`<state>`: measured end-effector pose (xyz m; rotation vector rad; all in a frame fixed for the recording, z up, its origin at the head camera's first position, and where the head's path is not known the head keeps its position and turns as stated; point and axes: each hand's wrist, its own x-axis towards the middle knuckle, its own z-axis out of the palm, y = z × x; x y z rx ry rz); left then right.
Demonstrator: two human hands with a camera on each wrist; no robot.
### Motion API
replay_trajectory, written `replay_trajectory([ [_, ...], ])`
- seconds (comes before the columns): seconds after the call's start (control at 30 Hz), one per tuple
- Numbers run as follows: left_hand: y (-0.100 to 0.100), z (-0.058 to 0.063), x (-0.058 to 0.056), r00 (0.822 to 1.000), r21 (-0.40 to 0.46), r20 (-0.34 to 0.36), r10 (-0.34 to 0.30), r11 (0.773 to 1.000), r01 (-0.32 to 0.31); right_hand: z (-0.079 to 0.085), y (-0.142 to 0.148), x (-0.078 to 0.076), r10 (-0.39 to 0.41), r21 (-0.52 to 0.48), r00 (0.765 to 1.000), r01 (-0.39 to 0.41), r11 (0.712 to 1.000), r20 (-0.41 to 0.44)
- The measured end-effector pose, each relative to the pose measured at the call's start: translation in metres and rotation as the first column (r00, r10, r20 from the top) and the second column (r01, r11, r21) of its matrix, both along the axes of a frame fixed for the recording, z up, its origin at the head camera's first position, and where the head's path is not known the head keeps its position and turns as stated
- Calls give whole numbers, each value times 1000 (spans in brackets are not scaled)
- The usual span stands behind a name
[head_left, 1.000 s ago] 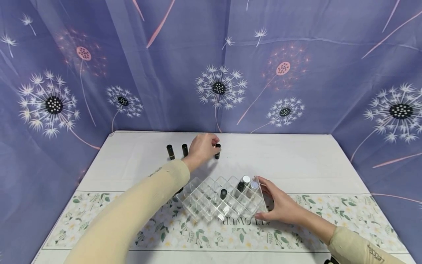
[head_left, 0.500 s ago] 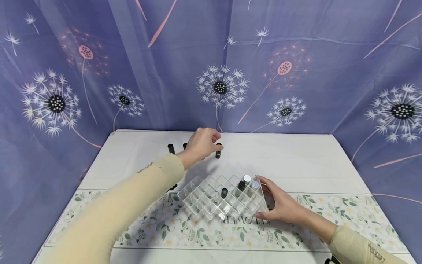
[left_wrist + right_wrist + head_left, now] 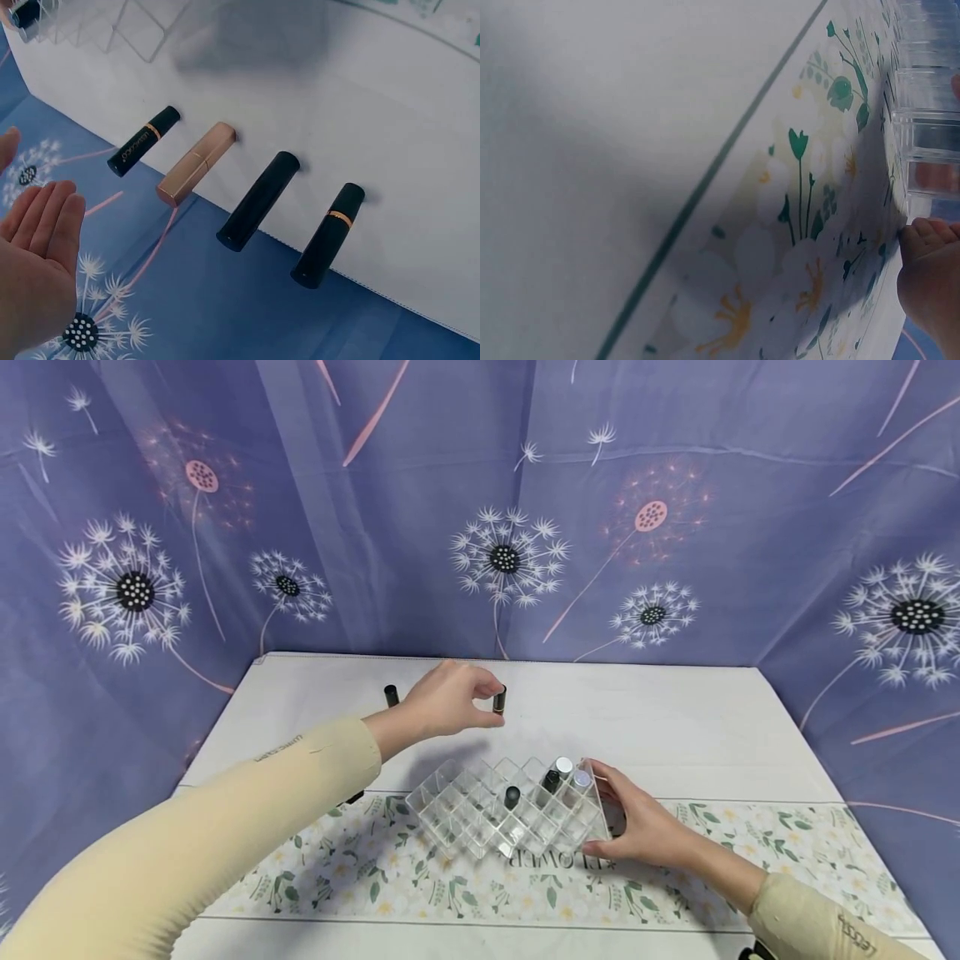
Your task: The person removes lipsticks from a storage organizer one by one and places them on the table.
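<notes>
My left hand (image 3: pixel 453 697) reaches over the back of the table, its thumb and fingers spread on either side of a black lipstick tube (image 3: pixel 500 700) with a gold band. In the left wrist view, a gap shows between the hand (image 3: pixel 41 255) and that upright tube (image 3: pixel 144 141). A rose-gold tube (image 3: pixel 196 163) and two more black ones stand in the same row; in the head view the forearm hides most of them. My right hand (image 3: pixel 637 822) grips the right end of a clear lipstick organizer (image 3: pixel 480 814) with diamond-shaped slots, thumb in front and fingers behind.
Several tubes sit in the organizer: a black one (image 3: pixel 512 797) near its middle, another black one (image 3: pixel 551 781), a silver-topped one (image 3: pixel 564 767) and a lavender-topped one (image 3: pixel 581 779) near its right end. Behind the white table (image 3: pixel 637 718) hangs a purple dandelion curtain (image 3: pixel 390 552).
My left hand has come down and turned, its thumb and fingers now either side of the black lipstick tube. The left forearm has swung left. My right hand keeps its grip on the organizer.
</notes>
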<state>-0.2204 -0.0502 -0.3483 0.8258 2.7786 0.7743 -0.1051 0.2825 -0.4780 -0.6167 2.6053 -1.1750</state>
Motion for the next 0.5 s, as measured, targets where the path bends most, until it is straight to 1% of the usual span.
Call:
replay_trajectory([
  [0.13, -8, 1, 10, 998, 19, 22, -56, 998, 56, -1, 0, 0, -4, 7, 1000, 4, 1000, -13],
  [0.27, -15, 0, 19, 992, 27, 10, -123, 992, 123, -1, -1, -1, -9, 15, 1000, 9, 1000, -15],
  [0.4, -21, -4, 28, 985, 16, 3, -174, 985, 174, -1, -1, -1, -9, 14, 1000, 9, 1000, -7],
  [0.5, -22, -9, 33, 978, -4, 0, -208, 978, 208, -1, -1, -1, -9, 13, 1000, 9, 1000, -7],
])
